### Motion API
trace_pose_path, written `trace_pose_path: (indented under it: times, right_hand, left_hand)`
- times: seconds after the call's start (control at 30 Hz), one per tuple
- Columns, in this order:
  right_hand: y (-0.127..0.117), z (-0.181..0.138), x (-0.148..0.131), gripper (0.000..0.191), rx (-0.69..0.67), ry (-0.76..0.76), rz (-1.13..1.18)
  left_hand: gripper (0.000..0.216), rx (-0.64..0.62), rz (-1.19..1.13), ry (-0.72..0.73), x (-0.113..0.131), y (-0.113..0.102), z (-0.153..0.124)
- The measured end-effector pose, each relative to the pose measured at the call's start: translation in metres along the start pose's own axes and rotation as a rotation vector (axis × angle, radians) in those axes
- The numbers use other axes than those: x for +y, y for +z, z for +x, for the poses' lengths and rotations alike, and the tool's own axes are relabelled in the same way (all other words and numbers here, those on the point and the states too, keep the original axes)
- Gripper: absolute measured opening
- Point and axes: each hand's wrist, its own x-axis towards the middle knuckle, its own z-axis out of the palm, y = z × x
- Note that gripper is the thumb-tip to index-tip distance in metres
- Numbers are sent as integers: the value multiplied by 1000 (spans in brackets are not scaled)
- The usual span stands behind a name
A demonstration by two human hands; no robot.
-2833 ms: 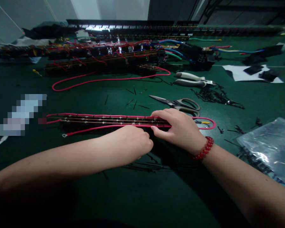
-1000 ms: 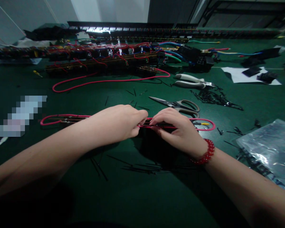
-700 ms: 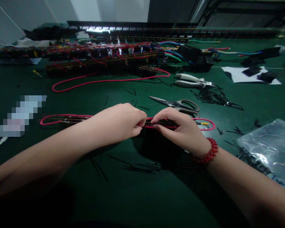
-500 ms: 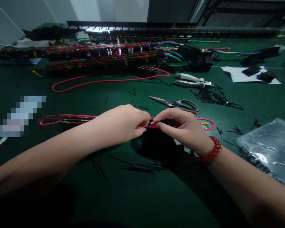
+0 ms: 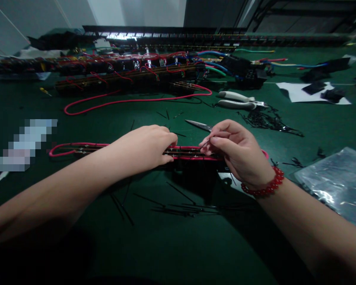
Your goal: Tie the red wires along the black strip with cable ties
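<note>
A long dark strip with metal rods (image 5: 182, 153) lies crosswise in front of me, with a red cable (image 5: 77, 144) running along both its edges and looping at its left end. My left hand (image 5: 145, 148) straddles the strip, fingers on the far edge and thumb on the near edge. Just above the strip's right part, my right hand (image 5: 237, 148) pinches a thin black cable tie (image 5: 205, 143) between thumb and fingers. Loose black cable ties (image 5: 186, 208) are scattered on the near side. Scissors (image 5: 197, 124) lie behind my right hand, their handles hidden by it.
Pliers with pale grips (image 5: 235, 105) lie beyond the scissors, beside a heap of black clippings (image 5: 267, 122). A clear plastic bag (image 5: 339, 182) sits at right. Wired assemblies (image 5: 127, 73) and another red cable (image 5: 136, 100) stretch across the back of the green table (image 5: 154, 249).
My hands have parted from their shared pinch at the strip's middle. The right has moved right and up with the cable tie; the left has shifted slightly left, its fingers spreading over the strip.
</note>
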Motion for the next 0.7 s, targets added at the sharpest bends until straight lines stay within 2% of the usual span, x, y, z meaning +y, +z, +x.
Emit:
trace_pose_path:
  times: [0.27,0.7]
  right_hand:
    - [2,1,-1,12,2,41,90]
    - [2,3,-6,12,30,122,84]
  left_hand:
    - [32,-57,-31,34,-4,-5,6]
    - [32,-40,-9,29,-6,-5,7]
